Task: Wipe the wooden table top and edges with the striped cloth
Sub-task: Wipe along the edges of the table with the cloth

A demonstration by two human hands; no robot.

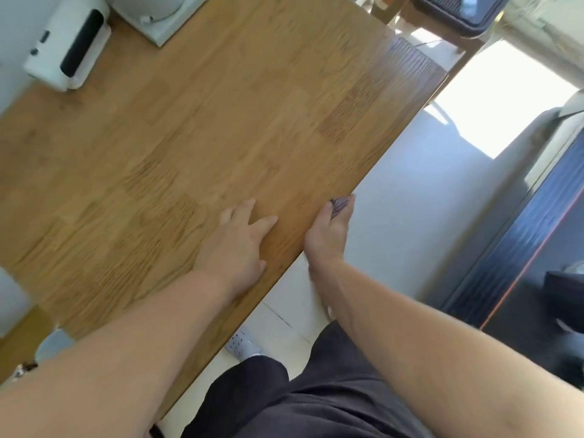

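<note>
Only a sliver of the striped cloth point(339, 205) shows, a dark-lined scrap peeking out by the fingertips of the right hand point(328, 235), which grips it against the near long edge of the wooden counter point(189, 137). The rest of the cloth is hidden under the hand and the edge, and the fingers below the rim cannot be made out. The left hand point(238, 245) lies released and flat on the counter top just beside it, fingers spread and palm down on the wood, holding nothing.

Motion blur smears the wood grain and softens most outlines. At the far left corner of the counter sits a white device with a black panel point(68, 49), and near it a second white appliance point(158, 17) is cut off by the top of the frame. Beyond the far end, a dark grilled object point(458, 11) is likewise cropped and cannot be identified.

Below the edge, the pale floor point(410, 200) runs into a glare of sunlight. The person's dark trousers point(316, 399) fill the bottom of the view, and a white, dotted slipper point(243, 344) shows partly beneath the counter. A dark piece of furniture with an orange line point(521, 248) stands at right, only partly in frame.
</note>
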